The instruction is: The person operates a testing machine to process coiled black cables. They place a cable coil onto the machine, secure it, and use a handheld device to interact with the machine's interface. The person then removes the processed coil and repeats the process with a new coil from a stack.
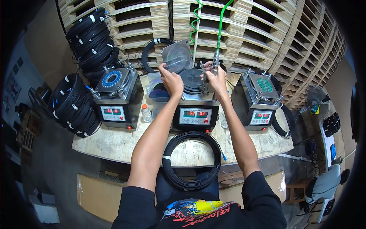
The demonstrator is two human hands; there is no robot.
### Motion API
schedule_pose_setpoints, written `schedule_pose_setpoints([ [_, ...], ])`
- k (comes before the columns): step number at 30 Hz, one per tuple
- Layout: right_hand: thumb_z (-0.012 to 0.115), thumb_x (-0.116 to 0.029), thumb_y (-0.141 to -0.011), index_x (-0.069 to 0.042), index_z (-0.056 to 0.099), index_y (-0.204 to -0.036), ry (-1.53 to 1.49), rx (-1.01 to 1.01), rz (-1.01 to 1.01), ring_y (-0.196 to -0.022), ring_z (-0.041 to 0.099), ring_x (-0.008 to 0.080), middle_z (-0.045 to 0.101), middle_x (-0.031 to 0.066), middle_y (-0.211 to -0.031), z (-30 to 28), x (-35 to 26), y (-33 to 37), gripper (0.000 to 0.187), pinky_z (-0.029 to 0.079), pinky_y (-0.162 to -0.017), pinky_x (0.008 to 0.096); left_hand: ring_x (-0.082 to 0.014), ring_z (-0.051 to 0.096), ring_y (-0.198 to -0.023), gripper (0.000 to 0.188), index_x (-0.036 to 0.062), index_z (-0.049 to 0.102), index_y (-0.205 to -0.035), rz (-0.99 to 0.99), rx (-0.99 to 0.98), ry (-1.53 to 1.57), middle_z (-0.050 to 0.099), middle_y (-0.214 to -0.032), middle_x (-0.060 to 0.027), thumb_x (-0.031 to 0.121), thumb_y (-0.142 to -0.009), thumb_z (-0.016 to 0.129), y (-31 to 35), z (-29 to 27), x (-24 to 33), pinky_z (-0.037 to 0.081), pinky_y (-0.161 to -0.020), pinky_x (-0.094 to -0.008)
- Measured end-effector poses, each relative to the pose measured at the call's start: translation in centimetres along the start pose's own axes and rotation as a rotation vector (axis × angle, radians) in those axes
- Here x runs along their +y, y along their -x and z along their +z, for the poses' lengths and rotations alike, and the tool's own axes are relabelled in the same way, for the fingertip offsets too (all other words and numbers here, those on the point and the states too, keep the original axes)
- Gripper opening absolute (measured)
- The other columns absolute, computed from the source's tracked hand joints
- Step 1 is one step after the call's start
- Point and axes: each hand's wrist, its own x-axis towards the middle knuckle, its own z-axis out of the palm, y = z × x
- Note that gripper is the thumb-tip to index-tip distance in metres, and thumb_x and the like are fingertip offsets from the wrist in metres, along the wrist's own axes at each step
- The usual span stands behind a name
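Note:
My left hand (pixel 172 82) is closed on the lower edge of a square metal plate (pixel 177 56), which is tilted up above the middle machine. A greyish round face shows on the plate. My right hand (pixel 216 81) is wrapped round an air blow gun (pixel 215 61), its green hose (pixel 220 32) running upward. Below and between the hands lies the dark round disc (pixel 191 79) on top of the middle polishing machine (pixel 195 114), whose red-digit display faces me. The blow gun's nozzle tip is hard to make out behind my fingers.
Similar machines stand at left (pixel 116 101) and right (pixel 263 99). A black cable coil (pixel 191 183) overhangs the table's (pixel 141 147) front edge. An orange-capped bottle (pixel 146 113) stands left of the middle machine. Stacked cable coils (pixel 72 105) are far left; wooden pallets (pixel 244 23) rise behind.

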Motion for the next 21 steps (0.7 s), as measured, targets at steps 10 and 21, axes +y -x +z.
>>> schedule_pose_setpoints([
  [10, 0.054, 0.005, -0.086, -0.002, 0.058, -0.104, -0.105, 0.007, 0.050, -0.072, 0.067, 0.0148, 0.055, 0.0031, -0.087, 2.3, 1.5, -0.5, 0.020, 0.055, -0.063, 0.0287, -0.0498, 0.054, -0.114, 0.049, 0.0033, 0.041, -0.126, 0.073, 0.028, 0.040, 0.056, -0.123, -0.0310, -0.011, -0.079, 0.045, -0.1, 0.1, -0.5, 0.039, -0.093, -0.0545],
  [21, 0.054, 0.004, -0.088, -0.002, 0.058, -0.096, -0.016, 0.384, -0.137, -0.072, 0.061, 0.0120, 0.056, 0.0046, -0.086, 2.2, 3.7, -0.9, 0.010, 0.048, -0.063, 0.0261, -0.0504, 0.052, -0.117, 0.048, 0.0035, 0.040, -0.126, -0.013, -0.010, 0.054, 0.057, -0.122, -0.0354, -0.010, -0.081, 0.044, -0.1, -0.2, 0.0, 0.038, -0.097, -0.0547],
])
